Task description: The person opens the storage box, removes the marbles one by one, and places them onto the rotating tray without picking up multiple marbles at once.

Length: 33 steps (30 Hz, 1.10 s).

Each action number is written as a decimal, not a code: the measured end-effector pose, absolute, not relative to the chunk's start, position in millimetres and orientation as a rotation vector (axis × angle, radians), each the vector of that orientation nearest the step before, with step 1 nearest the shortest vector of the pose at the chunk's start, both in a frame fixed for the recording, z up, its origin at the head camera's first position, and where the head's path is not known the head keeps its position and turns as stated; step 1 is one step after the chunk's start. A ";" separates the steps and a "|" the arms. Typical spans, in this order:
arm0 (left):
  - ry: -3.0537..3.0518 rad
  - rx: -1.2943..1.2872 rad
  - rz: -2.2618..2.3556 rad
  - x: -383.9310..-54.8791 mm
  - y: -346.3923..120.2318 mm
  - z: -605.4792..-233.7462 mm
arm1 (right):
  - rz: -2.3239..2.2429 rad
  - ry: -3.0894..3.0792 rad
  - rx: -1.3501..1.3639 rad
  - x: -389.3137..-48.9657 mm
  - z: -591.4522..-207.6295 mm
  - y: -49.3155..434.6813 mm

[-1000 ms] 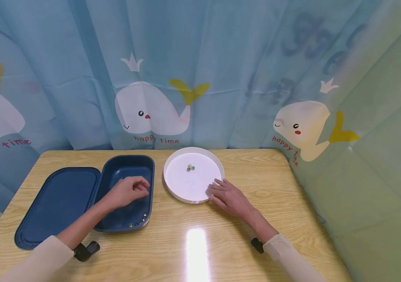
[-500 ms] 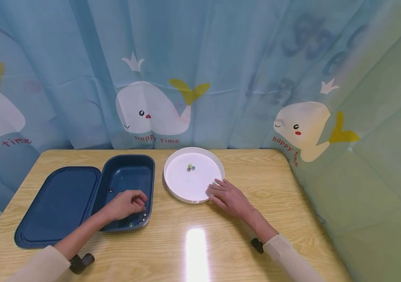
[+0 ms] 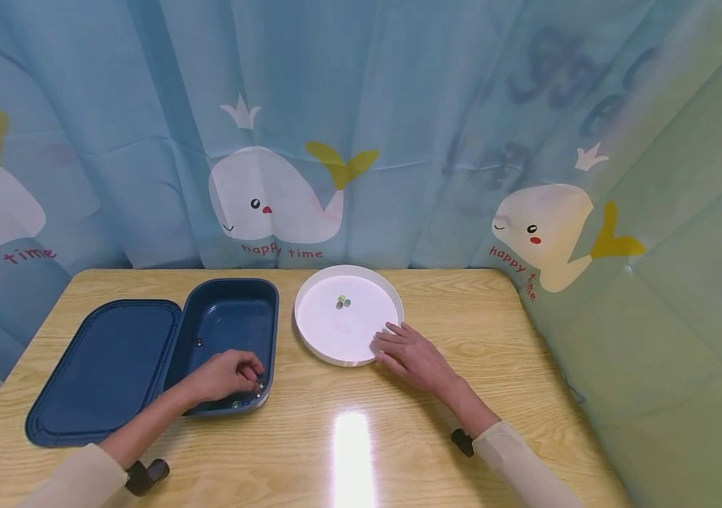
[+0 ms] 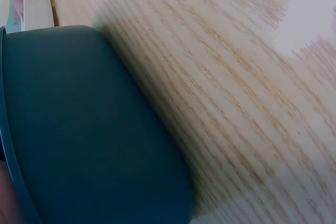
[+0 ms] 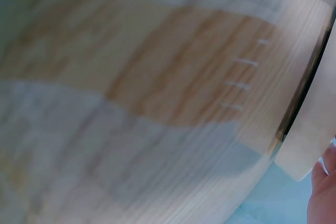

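Inside the dark blue box (image 3: pixel 228 303), my left hand (image 3: pixel 221 376) reaches down at the near right corner with bent fingers. Its fingertips are beside a few glass marbles (image 3: pixel 236 404); whether one is pinched is hidden. Another marble (image 3: pixel 199 342) lies apart by the box's left wall. My right hand (image 3: pixel 413 356) rests on the near right rim of a round white tray (image 3: pixel 316 346), with its fingers over the edge. Three marbles (image 3: pixel 343 303) sit together in that tray. The left wrist view shows mainly the box's outer side (image 4: pixel 94 124).
A dark blue lid (image 3: pixel 107 367) lies flat on the wooden table (image 3: pixel 462 310), against the box's left side. Behind the table hangs a blue curtain (image 3: pixel 412 106) with printed whales. Light glares on the table's front (image 3: pixel 353 458).
My left hand has moved toward me and down, from the middle of the box to the marbles in its near corner. The marble by the left wall has come into sight. My right hand stays put.
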<state>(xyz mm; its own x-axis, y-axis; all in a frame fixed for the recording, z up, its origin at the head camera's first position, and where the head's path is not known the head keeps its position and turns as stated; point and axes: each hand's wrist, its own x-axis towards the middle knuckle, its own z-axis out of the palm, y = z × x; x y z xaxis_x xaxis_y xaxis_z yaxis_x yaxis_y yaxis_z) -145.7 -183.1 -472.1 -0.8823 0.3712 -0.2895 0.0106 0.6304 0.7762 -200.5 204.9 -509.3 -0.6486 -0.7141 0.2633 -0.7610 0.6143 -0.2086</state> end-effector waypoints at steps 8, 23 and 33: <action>2.438 0.374 1.123 -146.9 -182.9 -476.6 | 0.476 -2.677 1.232 -200.7 -508.9 205.0; 2.446 0.439 1.117 -146.9 -181.1 -481.9 | 0.453 -2.677 1.243 -199.2 -509.9 205.7; 2.436 0.477 1.136 -144.8 -179.7 -482.1 | 0.434 -2.674 1.243 -200.0 -509.8 205.3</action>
